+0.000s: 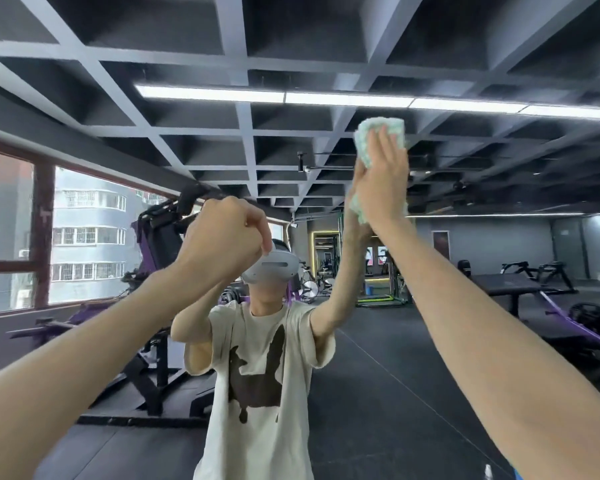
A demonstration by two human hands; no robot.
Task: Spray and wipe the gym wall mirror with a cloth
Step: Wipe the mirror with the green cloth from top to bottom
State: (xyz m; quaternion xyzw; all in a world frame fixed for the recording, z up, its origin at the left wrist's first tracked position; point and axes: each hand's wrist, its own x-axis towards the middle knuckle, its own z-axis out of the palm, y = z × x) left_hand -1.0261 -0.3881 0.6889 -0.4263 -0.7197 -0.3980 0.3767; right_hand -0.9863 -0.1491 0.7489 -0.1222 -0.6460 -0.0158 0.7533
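The wall mirror (pixel 447 341) fills the whole view and reflects the gym and a person in a cream T-shirt. My right hand (pixel 383 178) is raised high with straight fingers and presses a pale green cloth (pixel 383 131) flat against the glass. The cloth shows above the fingertips and below the palm. My left hand (pixel 222 239) is raised at head height in a fist close to the mirror, with nothing visible in it. No spray bottle is in view.
Reflected in the glass are purple and black weight machines (pixel 153 271) at the left, benches (pixel 520 289) at the right, windows (pixel 84 237) and a dark grid ceiling with strip lights (pixel 326 98). A small white object (pixel 488 471) shows low at the right.
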